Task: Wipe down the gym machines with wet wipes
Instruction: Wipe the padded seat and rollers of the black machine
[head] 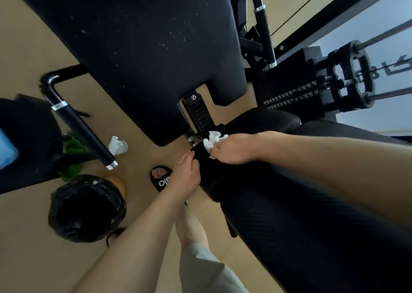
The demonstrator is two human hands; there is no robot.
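Right hand (234, 148) clutches a crumpled wet wipe (213, 139) against the seat pad (278, 203); left hand (186, 174), loosely curled, touches its edge.

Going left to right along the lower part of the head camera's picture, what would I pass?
Bin lined with a black bag → black sandal → left hand → white wipe held by the right hand on the black seat pad.

Both bare forearms reach forward; the right hand (234, 148) is curled closed, fingers clenched, the left hand (186, 174) loosely curled beside it.
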